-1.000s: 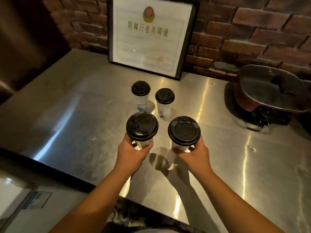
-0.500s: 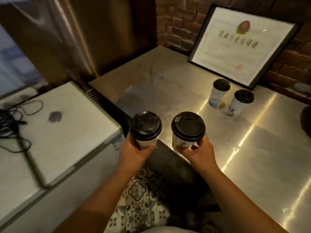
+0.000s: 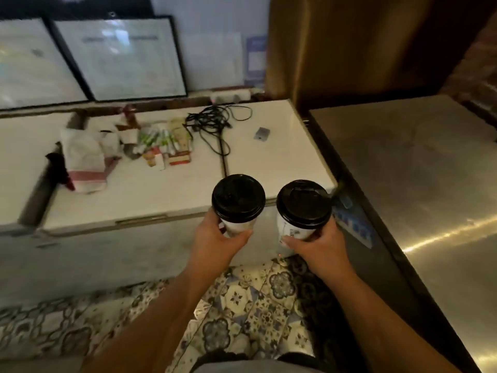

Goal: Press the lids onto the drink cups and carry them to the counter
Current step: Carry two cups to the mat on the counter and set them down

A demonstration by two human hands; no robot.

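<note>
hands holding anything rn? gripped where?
Left hand holds the left cup by its lower side wall; right hand holds the right cup likewise. Lids untouched.

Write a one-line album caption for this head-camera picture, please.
Two lidded cups in transit: left hand grips one cup, right hand the other cup, above patterned floor tiles.

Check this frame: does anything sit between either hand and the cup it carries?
Nothing visible does. The left hand grips the left cup directly on its side, and the right hand grips the right cup likewise. Both black lids are on, above the fingers.
</note>
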